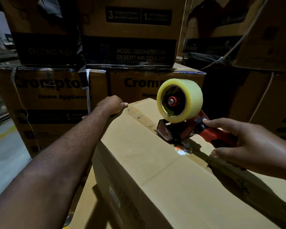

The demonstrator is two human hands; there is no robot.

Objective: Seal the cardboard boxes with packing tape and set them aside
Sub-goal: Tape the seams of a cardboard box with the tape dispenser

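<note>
So you've got the tape gun (185, 119) sitting on top of the cardboard box (163, 171), nose down on the centre seam (144, 119), roughly halfway along the lid. Your right hand (248, 146) is wrapped round the red handle, fingers closed on it with the thumb up near the black collar. Your left hand (113, 104) is flat and curled over the far left corner of the box top, pinning it down, not really gripping anything.

Tips for this pass: keep the blade end pressed firmly into the cardboard and the handle low, so the tape lays flat instead of tenting over the seam. Stay dead centre on the flap join; there's already an older strip with marker scribbles on it, so use that as your guide line. My guess is the torn patch (182, 150) just behind the gun is where it could snag or bubble, so press that bit down well. Keep the left hand where it is, since the box looks like it could skate otherwise.

Orientation-wise, the box's long axis runs from the far left corner toward the near right, and the seam follows it. The gun lines up with that: roll (179, 100) facing up and left, nose toward the far end, handle pointing back at you on the right.

Stacked cooler cartons (130, 38) sit right behind the far edge, so watch your run-out.
</note>
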